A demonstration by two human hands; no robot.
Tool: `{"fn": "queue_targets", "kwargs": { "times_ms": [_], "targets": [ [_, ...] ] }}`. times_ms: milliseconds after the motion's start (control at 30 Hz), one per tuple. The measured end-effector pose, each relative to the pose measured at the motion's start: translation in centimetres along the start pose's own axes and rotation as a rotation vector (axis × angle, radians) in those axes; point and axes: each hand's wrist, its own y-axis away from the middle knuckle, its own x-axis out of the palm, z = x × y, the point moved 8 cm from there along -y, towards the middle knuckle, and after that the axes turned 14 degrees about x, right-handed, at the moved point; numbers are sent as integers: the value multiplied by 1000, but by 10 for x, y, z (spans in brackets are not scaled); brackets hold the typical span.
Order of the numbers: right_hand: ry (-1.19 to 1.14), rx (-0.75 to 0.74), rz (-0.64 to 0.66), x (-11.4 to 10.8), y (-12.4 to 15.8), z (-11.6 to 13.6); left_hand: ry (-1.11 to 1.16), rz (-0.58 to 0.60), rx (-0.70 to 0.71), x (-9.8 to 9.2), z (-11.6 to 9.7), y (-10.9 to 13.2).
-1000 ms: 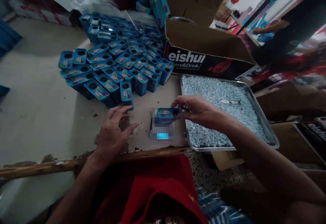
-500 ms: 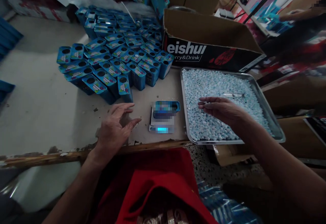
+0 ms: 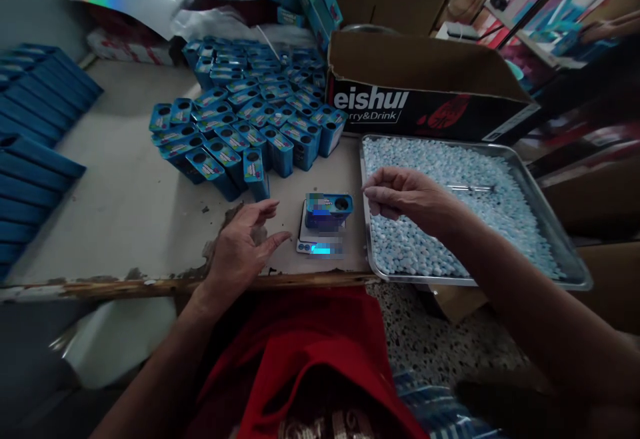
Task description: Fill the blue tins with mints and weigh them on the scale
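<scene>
A blue box [image 3: 327, 212] with a round hole in its top stands on a small white scale [image 3: 306, 238] whose display glows cyan. Left of the scale, my left hand [image 3: 247, 236] hovers with thumb and fingers apart, holding nothing. My right hand [image 3: 397, 192] is over the left rim of a metal tray [image 3: 366, 226] filled with small pale blue-white pieces [image 3: 425, 239]. Its fingertips are pinched together, and what they may hold is too small to make out. A clear stick-like tool [image 3: 470, 188] lies on the pieces.
Many blue boxes [image 3: 230, 139] with holed tops stand at the back of the table [image 3: 125, 226]. Stacked blue boxes [image 3: 30, 192] are at far left. An open black carton [image 3: 430, 112] borders the tray. A person's arm [image 3: 605, 29] shows at top right.
My right hand has moved left from above the pieces to the tray's left rim, nearer the scale, and its fingers have curled closer. The view has shifted, showing more boxes at left.
</scene>
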Motion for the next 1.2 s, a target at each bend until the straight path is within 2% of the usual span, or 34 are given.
{"fn": "queue_targets", "kwargs": {
  "times_ms": [167, 267, 367, 433, 500, 700, 767, 833, 1033, 1200],
  "targets": [
    [265, -90, -1, 18, -9, 23, 19, 15, 62, 16, -12, -15],
    [535, -194, -70, 27, -13, 36, 28, 21, 104, 22, -23, -24],
    [686, -208, -126, 31, -17, 38, 34, 19, 110, 22, -26, -27],
    [637, -170, -121, 29, -20, 34, 33, 35, 100, 21, -24, -27],
    [490, -124, -115, 21, -21, 28, 31, 47, 94, 20, -21, -25],
    [-129, 93, -140, -25, -16, 0, 1, 47, 97, 11, -8, -20],
    [-201, 133, -144, -33, -10, -6, 8, 38, 84, 9, -4, -19],
    [-186, 127, -126, -30, -6, -6, 17, 33, 61, 9, -3, -18],
    [146, -65, -94, 6, 0, 26, 9, 34, 93, 9, -12, -23],
    [618, -205, -160, 23, 4, 47, -9, 34, 62, 3, -5, -21]
  ]
}}
